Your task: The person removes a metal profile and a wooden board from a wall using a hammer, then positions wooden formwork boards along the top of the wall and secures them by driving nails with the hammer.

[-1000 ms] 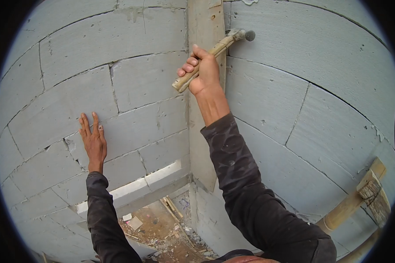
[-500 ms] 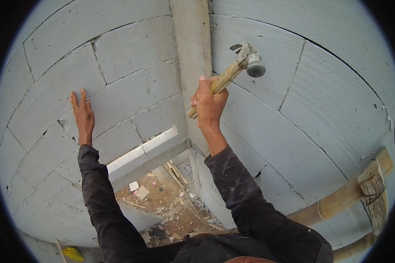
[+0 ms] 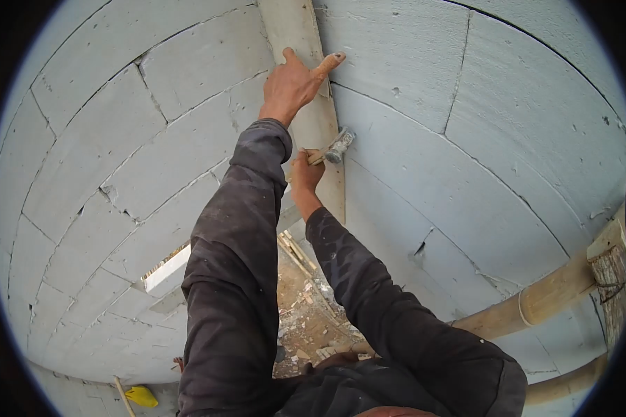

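My left hand (image 3: 289, 85) is raised against the concrete column (image 3: 320, 115) in the corner between two block walls. Its thumb points away to the right, apart from the fingers, and it holds nothing that I can see. Below it, my right hand (image 3: 306, 178) grips a claw hammer (image 3: 339, 147) by its wooden handle. The metal head sits close to the column's right edge; whether it touches cannot be made out. Most of the handle is hidden by the fist.
Grey block walls rise on the left (image 3: 118, 118) and right (image 3: 410, 167). A bamboo pole (image 3: 542, 299) runs along the lower right, with a piece of wood (image 3: 612, 278) tied to it. Rubble-strewn ground (image 3: 306, 313) lies far below. A yellow object (image 3: 141, 396) is at lower left.
My left hand has left the left wall and moved right and up to the column. My right hand has lowered the hammer and brought it nearer the column.
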`<state>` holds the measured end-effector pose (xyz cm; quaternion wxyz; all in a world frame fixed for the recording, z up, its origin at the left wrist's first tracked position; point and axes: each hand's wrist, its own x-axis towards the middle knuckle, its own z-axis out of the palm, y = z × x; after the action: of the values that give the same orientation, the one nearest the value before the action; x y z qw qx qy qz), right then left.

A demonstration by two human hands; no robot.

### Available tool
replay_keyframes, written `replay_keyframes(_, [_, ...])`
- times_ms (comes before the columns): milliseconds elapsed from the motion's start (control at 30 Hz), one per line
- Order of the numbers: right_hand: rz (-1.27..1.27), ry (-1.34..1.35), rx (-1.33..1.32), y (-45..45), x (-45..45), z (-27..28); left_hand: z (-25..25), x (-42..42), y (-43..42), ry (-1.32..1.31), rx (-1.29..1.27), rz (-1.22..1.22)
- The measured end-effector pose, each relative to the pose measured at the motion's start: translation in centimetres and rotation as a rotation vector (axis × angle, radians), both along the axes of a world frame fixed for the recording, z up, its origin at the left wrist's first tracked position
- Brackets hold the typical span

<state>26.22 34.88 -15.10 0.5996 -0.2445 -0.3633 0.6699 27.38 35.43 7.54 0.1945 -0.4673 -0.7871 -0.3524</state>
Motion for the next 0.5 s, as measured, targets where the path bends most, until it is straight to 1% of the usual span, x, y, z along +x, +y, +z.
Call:
replay_keyframes(67, [0.275,-0.021,-0.202,-1.6,0.2,1.8,-0.4,-0.5,0.5,-0.023,-0.079,0.007])
replay_keyframes(100, [0.343,0.09,-0.278,-2.3,0.6,3.1,-0.5,-0.9,0.5,-0.024,-0.077,0.011])
replay_keyframes(133, [0.347,0.088,-0.278,-2.5,0.8,3.1,-0.5,-1.3,0.4,-0.009,-0.122,0.012])
replay_keyframes(200, [0.481,0.291,-0.324,-3.0,2.1,2.2,-1.0,-1.9,0.4,0.001,-0.183,0.006])
replay_keyframes(233, [0.554,0.227,-0.334,-2.7,3.1,1.1,-1.1,-2.2,0.4,-0.016,-0.187,0.02])
replay_keyframes(267, [0.548,0.232,-0.342,-2.6,4.6,0.8,-1.1,-2.3,0.3,-0.031,-0.191,0.033])
replay_keyframes(300, [0.647,0.209,-0.383,-2.4,6.0,0.6,-1.3,-2.5,0.3,-0.029,-0.198,0.027])
replay_keyframes(333, [0.742,0.186,-0.427,-2.3,6.8,0.5,-1.7,-2.6,0.3,-0.098,-0.188,0.044])
replay_keyframes(367, [0.678,0.141,-0.402,-2.6,6.6,0.6,-2.3,-2.6,0.4,-0.171,-0.184,0.059])
replay_keyframes(400, [0.666,0.141,-0.416,-2.8,6.2,0.8,-2.8,-2.6,0.8,-0.176,-0.198,0.049])
replay_keyframes(467, [0.375,0.079,-0.3,-3.1,4.8,-0.1,-4.4,-2.8,1.6,-0.346,-0.03,-0.065])
replay_keyframes(500, [0.253,0.009,-0.208,-2.7,3.7,-1.2,-4.8,-2.6,2.0,-0.352,-0.047,-0.071])
